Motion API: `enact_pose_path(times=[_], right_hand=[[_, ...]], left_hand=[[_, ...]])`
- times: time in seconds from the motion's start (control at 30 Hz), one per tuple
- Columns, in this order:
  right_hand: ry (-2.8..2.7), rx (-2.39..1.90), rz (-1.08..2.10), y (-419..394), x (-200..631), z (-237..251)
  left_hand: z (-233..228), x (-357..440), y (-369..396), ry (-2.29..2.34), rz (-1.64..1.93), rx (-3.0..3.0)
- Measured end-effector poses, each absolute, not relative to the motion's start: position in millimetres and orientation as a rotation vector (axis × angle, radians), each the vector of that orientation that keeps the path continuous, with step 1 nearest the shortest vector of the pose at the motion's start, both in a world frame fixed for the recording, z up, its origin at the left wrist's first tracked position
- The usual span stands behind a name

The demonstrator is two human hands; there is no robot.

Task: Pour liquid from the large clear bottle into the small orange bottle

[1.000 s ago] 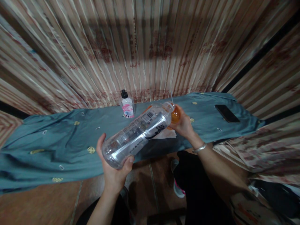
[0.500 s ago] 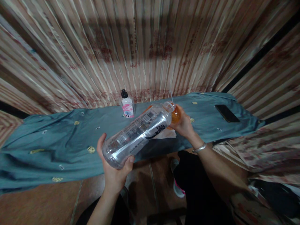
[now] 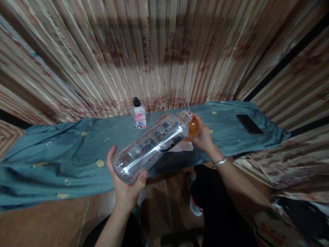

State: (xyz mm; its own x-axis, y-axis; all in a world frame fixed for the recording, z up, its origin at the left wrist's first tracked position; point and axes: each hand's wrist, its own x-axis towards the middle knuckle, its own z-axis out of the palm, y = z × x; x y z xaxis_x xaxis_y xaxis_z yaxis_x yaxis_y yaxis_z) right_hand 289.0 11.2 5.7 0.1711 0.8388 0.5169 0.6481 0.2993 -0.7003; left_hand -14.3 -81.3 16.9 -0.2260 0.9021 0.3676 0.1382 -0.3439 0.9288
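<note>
two bottles, mouth to mouth

at the frame's centre, the left hand grips the base of a clear bottle tipped neck-first toward the orange bottle, which the right hand grasps above the teal cloth. if the mouths slip apart, liquid would likely spill onto the cloth or the white paper beneath.

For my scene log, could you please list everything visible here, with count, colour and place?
Large bottle: one, clear, tilted, mouth at the orange vessel.
Orange vessel: one, in the right hand.
Small bottle: one, pink label, black cap, upright on the cloth.
Phone: one, black, far right on the cloth.
Cloth: one, teal.
Bracelet: one, silver, right wrist.
Left hand: grips the large bottle's base.
Right hand: holds the orange vessel.
</note>
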Motion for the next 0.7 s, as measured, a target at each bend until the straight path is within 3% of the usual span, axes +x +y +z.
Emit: enact_pose_path(times=[0.7], right_hand=[[-1.532, -1.409, 0.266, 12.5, 290.9, 3.2]], left_hand=[[18.7, -14.7, -80.9, 1.233, 1.644, 1.404]])
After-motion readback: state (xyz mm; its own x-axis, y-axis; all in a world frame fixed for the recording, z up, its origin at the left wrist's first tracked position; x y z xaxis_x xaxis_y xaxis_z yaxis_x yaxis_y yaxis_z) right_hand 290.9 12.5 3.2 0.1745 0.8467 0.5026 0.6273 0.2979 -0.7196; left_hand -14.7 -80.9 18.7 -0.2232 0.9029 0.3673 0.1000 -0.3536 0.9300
